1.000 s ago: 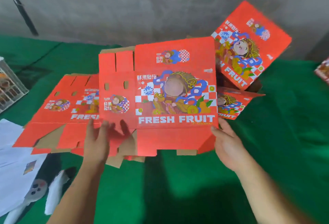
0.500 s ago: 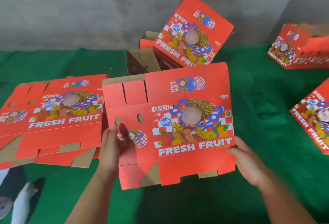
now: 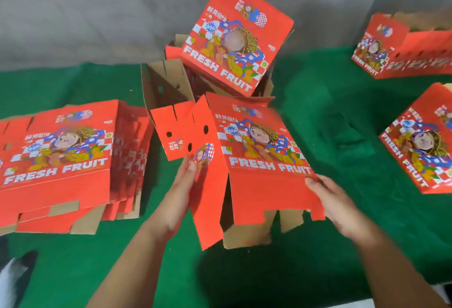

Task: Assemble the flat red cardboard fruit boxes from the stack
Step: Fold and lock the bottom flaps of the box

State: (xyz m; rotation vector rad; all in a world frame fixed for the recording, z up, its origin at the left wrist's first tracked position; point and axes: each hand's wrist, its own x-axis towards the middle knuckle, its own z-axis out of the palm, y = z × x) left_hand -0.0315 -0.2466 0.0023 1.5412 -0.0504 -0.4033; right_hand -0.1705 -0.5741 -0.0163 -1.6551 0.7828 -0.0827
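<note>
Green-covered desk (image 3: 318, 102) before a grey wall: flat stack (image 3: 61, 161) at 9 o'clock still sizeable, assembled boxes (image 3: 234, 38) at 12 and 3, one box (image 3: 256, 161) half-opened at centre, left hand (image 3: 181, 190) pressing flat-fingered, right hand (image 3: 332, 200) gripping its edge.

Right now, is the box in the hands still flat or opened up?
Partly opened: the held box bends at its corner crease, brown inside showing below.
</note>
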